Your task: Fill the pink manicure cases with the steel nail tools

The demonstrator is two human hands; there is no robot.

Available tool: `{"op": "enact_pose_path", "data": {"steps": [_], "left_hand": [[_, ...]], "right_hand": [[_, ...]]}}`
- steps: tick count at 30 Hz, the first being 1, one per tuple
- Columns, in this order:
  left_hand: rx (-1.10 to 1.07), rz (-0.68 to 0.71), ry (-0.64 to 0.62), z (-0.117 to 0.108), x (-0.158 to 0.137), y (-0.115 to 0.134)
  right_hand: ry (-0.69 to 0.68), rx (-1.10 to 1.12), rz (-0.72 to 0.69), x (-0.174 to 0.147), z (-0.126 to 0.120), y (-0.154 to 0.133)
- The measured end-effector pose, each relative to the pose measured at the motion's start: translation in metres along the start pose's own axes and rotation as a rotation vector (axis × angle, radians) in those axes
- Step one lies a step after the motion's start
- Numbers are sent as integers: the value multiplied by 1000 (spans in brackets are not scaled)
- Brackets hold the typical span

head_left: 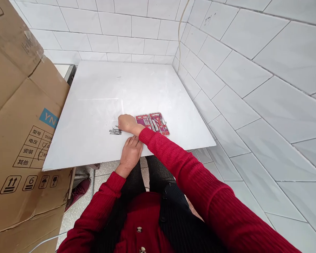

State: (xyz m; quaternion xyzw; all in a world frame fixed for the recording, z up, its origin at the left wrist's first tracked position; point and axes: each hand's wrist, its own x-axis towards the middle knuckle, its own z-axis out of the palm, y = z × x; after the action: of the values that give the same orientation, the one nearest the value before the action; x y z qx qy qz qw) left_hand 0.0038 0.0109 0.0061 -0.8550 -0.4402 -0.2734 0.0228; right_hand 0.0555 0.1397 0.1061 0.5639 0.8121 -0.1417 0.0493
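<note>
My right hand [127, 123] reaches across to the left over the white table, its fingers closed and pointing down. Whatever they hold is hidden under the hand. Right beside those fingers lies a small group of silver nail clippers [115, 131], side by side on the tabletop. Below the right wrist, my left hand [132, 150] rests on the near table edge, fingers laid on the surface with nothing visible in them. An opened manicure case [160, 123] with a red and purple lining lies right of my hands, metal tools in both halves. My right forearm partly covers it.
A white table [100, 84] stands in a corner of tiled walls [252, 91]. Tall cardboard boxes [23, 105] line its left side. A pale cable [179, 31] hangs in the corner. A dark red shoe [79, 191] shows on the floor at lower left.
</note>
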Motion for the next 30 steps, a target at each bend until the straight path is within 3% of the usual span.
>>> {"op": "enact_pose_path", "data": {"steps": [4, 8, 11, 18, 30], "left_hand": [[16, -6, -8, -3, 1, 3], [33, -3, -17, -6, 2, 5], [14, -11, -28, -7, 2, 5], [15, -15, -33, -8, 2, 6], [41, 3, -9, -6, 2, 5]], "right_hand": [[79, 18, 9, -16, -11, 34], [121, 16, 216, -35, -20, 82], [86, 23, 289, -44, -17, 100], [131, -60, 320, -42, -2, 90], [105, -89, 329, -38, -8, 78]]}}
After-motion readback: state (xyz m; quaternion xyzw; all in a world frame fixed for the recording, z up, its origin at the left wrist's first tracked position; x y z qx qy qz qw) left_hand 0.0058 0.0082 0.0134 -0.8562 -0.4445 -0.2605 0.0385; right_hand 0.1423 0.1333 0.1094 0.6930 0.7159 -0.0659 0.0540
